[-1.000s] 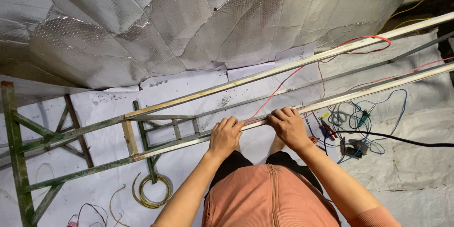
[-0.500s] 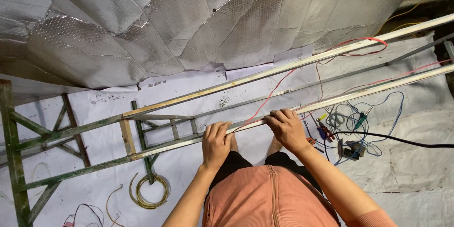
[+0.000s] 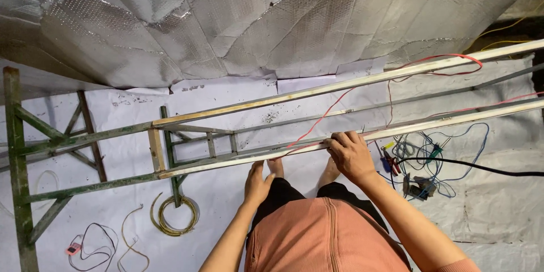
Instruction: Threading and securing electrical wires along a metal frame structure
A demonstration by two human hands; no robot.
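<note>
Two long pale rails cross the view on a slant, a far rail (image 3: 340,86) and a near rail (image 3: 453,120). My right hand (image 3: 348,156) is closed over the near rail, where a thin red wire (image 3: 320,120) comes down to my fingers. My left hand (image 3: 258,184) hangs just below that rail, off it, with fingers loosely apart and nothing in it. Both rails join a worn green metal frame (image 3: 85,136) on the left. My bare feet and orange top show below.
Crinkled silver foil sheeting (image 3: 226,17) fills the top. On the white ground sheet (image 3: 226,96) lie a coil of yellow wire (image 3: 175,215), a tangle of blue wires and hand tools (image 3: 422,158), a black cable (image 3: 481,165) and a small red device with a black lead (image 3: 73,248).
My left hand has let go of the near rail and dropped below it. My right hand stays clamped on the rail at about the same spot.
</note>
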